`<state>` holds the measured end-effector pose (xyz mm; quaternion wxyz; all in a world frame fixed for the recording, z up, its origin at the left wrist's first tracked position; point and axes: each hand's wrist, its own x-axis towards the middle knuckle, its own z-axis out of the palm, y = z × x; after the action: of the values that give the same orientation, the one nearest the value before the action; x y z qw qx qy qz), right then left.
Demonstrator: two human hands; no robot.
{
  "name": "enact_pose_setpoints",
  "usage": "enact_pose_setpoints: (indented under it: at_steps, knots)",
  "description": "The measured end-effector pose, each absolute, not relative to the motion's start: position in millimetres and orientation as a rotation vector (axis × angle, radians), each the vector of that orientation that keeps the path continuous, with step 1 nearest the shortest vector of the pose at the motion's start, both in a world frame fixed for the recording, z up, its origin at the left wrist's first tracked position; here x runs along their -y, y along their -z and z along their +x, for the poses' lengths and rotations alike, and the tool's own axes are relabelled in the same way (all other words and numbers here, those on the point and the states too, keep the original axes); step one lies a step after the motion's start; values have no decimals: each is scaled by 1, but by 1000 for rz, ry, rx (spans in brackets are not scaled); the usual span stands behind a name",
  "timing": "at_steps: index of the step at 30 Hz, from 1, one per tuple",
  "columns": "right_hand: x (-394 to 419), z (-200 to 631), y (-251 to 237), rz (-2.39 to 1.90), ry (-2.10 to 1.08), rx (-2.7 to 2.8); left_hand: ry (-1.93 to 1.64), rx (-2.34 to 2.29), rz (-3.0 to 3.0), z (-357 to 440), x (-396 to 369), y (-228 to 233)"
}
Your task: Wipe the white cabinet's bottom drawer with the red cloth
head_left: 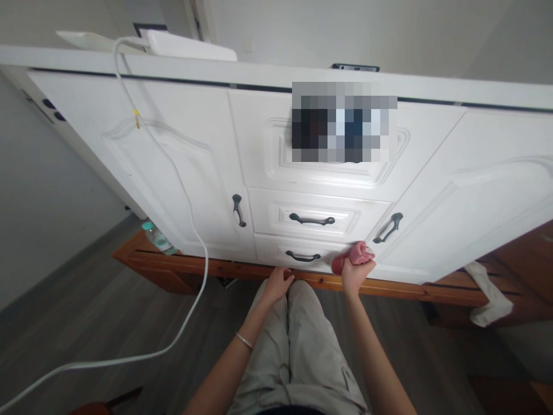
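Note:
My right hand [356,272] grips a pink cloth [355,256] and presses it against the bottom drawer front [268,249] of a white cabinet [181,150], just right of that drawer's black handle [302,256]. My left hand [277,281] rests on my knee, fingers curled, holding nothing, close to the wooden base [242,270] under the cabinet. A thin bracelet [244,340] sits on my left wrist.
A white cable [190,219] hangs from the cabinet top down across the left door to the floor. A plastic bottle [158,237] stands at the lower left of the cabinet. A white rag [490,297] lies on the wooden base at right. A dark device [355,67] sits on top.

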<state>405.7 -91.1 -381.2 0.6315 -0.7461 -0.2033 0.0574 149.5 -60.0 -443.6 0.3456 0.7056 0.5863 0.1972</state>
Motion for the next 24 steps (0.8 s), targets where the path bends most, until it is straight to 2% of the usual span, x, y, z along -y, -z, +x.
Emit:
enact_pose_setpoints:
  at_steps: [6, 9, 14, 19, 24]
  knots:
    - [53, 312, 386, -1475, -186, 867, -439, -1864, 1767, 105, 156, 512]
    - [32, 244, 394, -1380, -143, 1179, -414, -1939, 1961, 96, 182, 540]
    - [4, 170, 417, -1397, -1, 1886, -337, -2005, 2068, 98, 182, 548]
    - [14, 197, 460, -1326, 44, 2109, -345, -2055, 2046, 101, 177, 541]
    - [57, 304, 496, -1502, 56, 1823, -370, -2066, 2080, 100, 178, 543]
